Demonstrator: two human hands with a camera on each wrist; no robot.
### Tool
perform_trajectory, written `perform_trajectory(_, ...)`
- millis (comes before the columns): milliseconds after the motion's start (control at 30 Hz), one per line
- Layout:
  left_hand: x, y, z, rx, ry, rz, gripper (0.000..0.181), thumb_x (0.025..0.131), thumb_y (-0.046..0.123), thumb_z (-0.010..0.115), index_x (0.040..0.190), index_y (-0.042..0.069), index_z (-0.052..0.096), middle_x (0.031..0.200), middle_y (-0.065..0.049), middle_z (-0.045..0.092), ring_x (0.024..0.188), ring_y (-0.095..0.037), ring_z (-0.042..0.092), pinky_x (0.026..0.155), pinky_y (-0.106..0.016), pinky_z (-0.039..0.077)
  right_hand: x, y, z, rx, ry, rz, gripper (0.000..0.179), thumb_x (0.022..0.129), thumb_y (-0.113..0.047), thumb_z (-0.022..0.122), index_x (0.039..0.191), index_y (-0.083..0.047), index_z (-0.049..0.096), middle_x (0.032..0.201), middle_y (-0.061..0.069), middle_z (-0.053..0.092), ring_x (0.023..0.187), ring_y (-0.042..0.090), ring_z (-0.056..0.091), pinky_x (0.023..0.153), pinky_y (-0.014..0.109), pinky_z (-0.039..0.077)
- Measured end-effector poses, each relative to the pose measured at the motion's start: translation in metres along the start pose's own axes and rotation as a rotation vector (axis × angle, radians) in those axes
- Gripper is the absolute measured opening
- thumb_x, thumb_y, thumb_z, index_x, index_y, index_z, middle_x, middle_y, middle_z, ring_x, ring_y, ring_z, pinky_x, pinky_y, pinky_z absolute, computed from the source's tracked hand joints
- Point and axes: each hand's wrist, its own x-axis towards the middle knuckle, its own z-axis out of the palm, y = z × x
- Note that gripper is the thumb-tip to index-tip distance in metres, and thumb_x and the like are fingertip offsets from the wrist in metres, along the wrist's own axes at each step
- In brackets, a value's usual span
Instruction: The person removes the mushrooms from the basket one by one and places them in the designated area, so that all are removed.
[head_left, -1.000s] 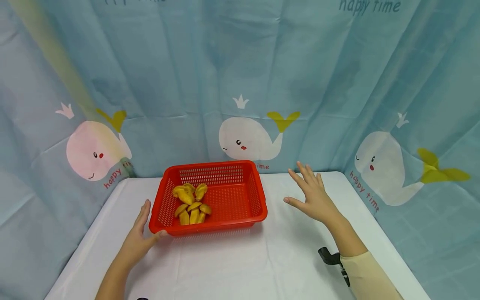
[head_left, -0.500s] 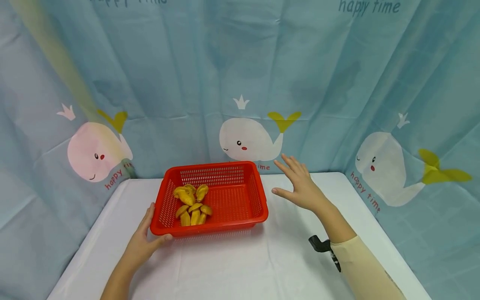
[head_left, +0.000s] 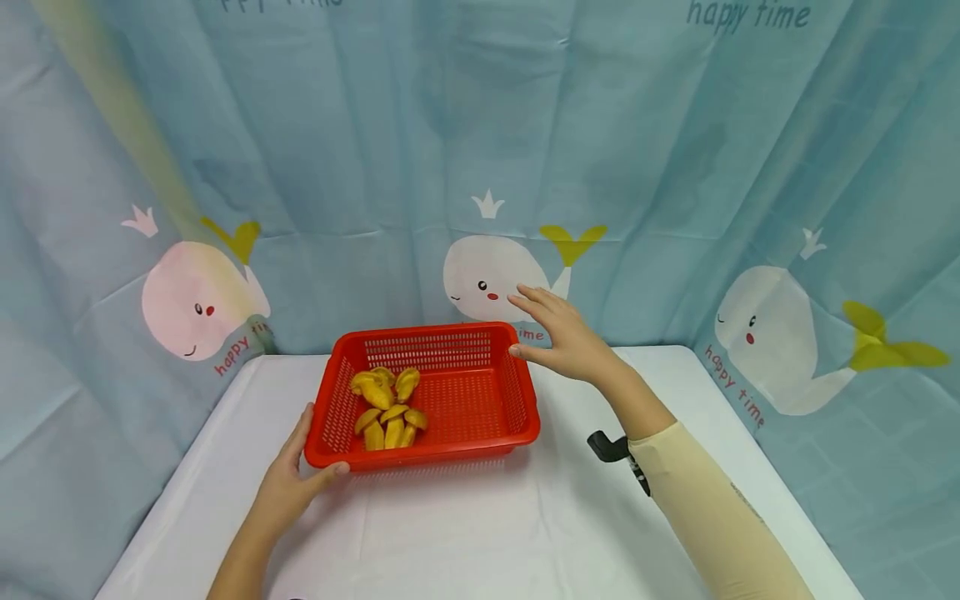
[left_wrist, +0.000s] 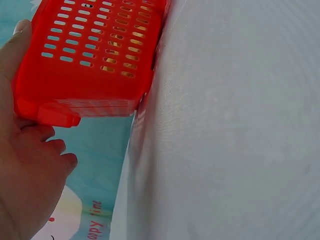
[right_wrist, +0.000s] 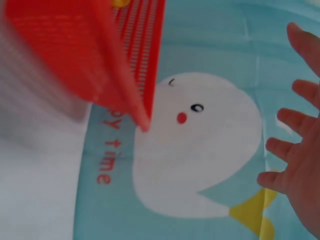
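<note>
On the white table stands a red plastic basket (head_left: 472,454) with slotted walls. Several yellow-brown mushrooms (head_left: 386,408) lie in its left half, some with stems and caps, others frilled. My left hand (head_left: 285,492) holds the basket's near left corner, thumb at the front side and fingers along the left side. In the left wrist view, the fingertips of this hand (left_wrist: 35,170) curl by the rim. Spread and holding nothing, my right hand (head_left: 566,342) hovers beside the basket's right back corner. The right wrist view shows the right hand (right_wrist: 300,150) apart from the basket.
A light blue curtain (head_left: 390,167) printed with white whales surrounds the white table (head_left: 450,533) at the back and sides. A black strap-like device (head_left: 611,447) sits at the right wrist, by the beige sleeve (head_left: 705,508).
My right hand has moved left and farther back, up to the basket's right side. My left hand has shifted slightly right, onto the basket's corner. The basket and mushrooms stay in place.
</note>
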Motion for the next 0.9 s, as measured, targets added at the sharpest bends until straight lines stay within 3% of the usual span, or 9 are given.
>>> perform_trajectory(433,0.000,-0.004,0.000,-0.020,0.024,0.052,0.110,0.087,0.040,0.082,0.162,0.046,0.002,0.173,-0.008,0.010,0.156,-0.045,0.012,0.115,-0.076,0.021,0.059,-0.021,0.005,0.038,-0.085,-0.070,0.074,0.096,-0.048,0.069,0.158,-0.022,0.040,0.162,-0.001,0.041,0.143,0.023,0.043,0.120,0.049,0.034)
perform_trajectory(667,0.001,-0.009,0.002,-0.028,0.039,0.077,0.108,0.086,0.038,0.083,0.162,0.046,0.006,0.172,-0.007,0.013,0.156,-0.044,0.014,0.115,-0.075,0.023,0.082,-0.028,0.017,0.036,-0.112,-0.049,0.070,0.097,-0.044,0.069,0.157,-0.019,0.044,0.159,0.001,0.045,0.148,0.021,0.039,0.124,0.042,0.032)
perform_trajectory(900,0.000,-0.015,0.004,-0.047,0.085,0.114,0.106,0.086,0.031,0.084,0.161,0.047,0.010,0.172,-0.001,0.016,0.157,-0.040,0.017,0.115,-0.071,0.028,0.103,-0.034,0.040,0.062,-0.151,-0.034,0.066,0.096,-0.041,0.072,0.154,-0.018,0.048,0.155,0.001,0.051,0.144,0.021,0.045,0.121,0.040,0.036)
